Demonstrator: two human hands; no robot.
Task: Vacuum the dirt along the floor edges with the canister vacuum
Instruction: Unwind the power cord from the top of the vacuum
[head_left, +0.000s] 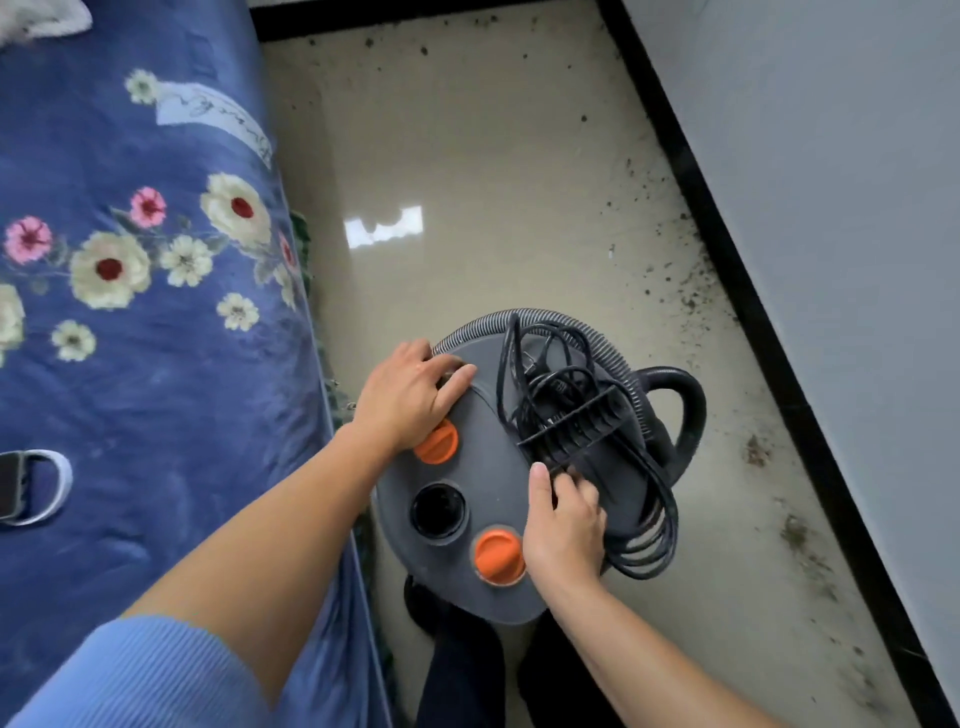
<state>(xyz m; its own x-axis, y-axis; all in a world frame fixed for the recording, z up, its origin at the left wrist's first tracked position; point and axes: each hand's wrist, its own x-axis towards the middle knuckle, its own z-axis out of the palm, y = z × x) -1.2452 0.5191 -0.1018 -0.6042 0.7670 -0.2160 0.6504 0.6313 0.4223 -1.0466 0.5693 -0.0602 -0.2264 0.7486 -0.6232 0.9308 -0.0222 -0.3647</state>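
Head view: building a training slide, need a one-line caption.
Left hand on canister vacuum, right hand at its coiled power cord; dirt lines the black baseboard.

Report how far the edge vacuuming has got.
Done: nothing cleaned yet; dirt lies thick along the black skirting. In hand: setup only. The cord is bundled on the canister vacuum and the hose is coiled round its lid. The right hand grips the cord; the left hand rests on the lid by the hose. Left: unwind the cord, free the hose, then vacuum the edges.
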